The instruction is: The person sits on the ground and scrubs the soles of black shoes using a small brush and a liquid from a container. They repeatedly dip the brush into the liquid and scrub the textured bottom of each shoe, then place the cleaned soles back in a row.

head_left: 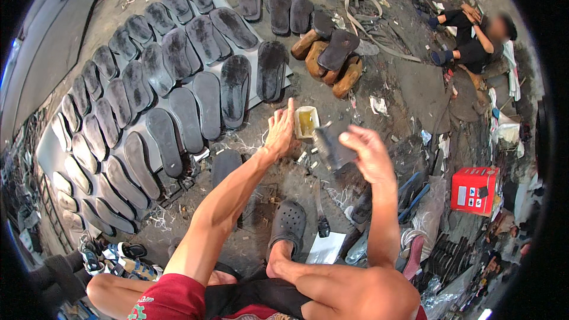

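My left hand (280, 135) reaches forward just left of a small pale tub (298, 120) with yellow stuff in it. Its index finger points out straight and the other fingers are partly bent, with nothing visible in them. My right hand (372, 153) is closed on a dark flat piece (339, 142), thumb on top, right of the tub; motion blurs its outline, so I cannot tell its exact kind. Rows of dark shoe soles (166, 142) lie on a pale sheet (256, 86) to the left. Another dark sole (226, 166) lies beside my left forearm.
Several brown shoe lasts (348, 77) are piled ahead, a dark sole on top. A brush (323, 225) lies near my clog (288, 225). A red box (474, 191) stands at right. Sandals (118, 258) lie lower left. Another person (474, 38) sits far right.
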Motion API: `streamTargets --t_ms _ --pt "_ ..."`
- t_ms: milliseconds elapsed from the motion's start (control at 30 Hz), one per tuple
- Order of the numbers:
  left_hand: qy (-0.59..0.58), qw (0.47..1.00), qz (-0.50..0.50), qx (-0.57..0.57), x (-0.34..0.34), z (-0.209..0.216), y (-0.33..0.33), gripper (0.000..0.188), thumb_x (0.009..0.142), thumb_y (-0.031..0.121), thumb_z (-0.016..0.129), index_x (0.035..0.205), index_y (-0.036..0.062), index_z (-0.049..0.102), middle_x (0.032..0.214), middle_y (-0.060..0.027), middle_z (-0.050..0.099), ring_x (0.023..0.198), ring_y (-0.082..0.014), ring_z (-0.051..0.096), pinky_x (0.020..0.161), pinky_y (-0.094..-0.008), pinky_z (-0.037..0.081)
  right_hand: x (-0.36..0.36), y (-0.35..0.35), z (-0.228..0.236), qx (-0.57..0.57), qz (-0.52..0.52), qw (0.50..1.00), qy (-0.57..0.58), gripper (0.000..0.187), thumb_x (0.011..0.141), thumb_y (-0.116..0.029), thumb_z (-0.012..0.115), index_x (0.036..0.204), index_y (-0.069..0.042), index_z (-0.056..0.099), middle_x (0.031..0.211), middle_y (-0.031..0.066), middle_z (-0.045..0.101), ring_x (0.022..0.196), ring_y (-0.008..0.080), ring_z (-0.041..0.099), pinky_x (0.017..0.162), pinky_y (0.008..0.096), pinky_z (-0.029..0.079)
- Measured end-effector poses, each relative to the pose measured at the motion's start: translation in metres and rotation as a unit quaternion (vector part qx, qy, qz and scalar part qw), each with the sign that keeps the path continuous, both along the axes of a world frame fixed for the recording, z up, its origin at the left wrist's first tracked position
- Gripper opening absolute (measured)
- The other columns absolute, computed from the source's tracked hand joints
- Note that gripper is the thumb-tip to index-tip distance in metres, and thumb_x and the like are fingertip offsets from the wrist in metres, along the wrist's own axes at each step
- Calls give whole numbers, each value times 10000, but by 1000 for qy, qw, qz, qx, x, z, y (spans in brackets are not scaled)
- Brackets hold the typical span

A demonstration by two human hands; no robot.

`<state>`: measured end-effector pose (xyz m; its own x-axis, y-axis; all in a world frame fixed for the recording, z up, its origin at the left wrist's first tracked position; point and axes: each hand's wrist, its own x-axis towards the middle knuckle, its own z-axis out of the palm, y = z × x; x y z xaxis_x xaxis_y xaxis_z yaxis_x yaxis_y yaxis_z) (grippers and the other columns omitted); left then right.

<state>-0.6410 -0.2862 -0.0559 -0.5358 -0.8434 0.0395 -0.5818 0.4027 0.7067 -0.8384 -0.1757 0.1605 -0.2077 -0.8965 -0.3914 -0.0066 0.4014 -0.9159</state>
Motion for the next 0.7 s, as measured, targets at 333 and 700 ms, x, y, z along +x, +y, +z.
streamTargets --t_ms 333,700 --pt "13 923 383 26 133 82 205 871 766 150 864 1554 61 504 1495 -254 488 1385 -460 441 1178 -590 381 94 -13 87 -159 97 975 -123 304 1039 -186 770 1271 9 753 1101 14 785 910 61 711 812 241 577" --pt "-29 881 468 63 167 47 288 908 791 136 917 1575 20 472 1405 -234 520 1322 -436 491 1130 -528 432 246 31 -157 -218 153 899 347 298 956 -204 788 1100 49 719 873 226 723 734 359 683 708 433 556"
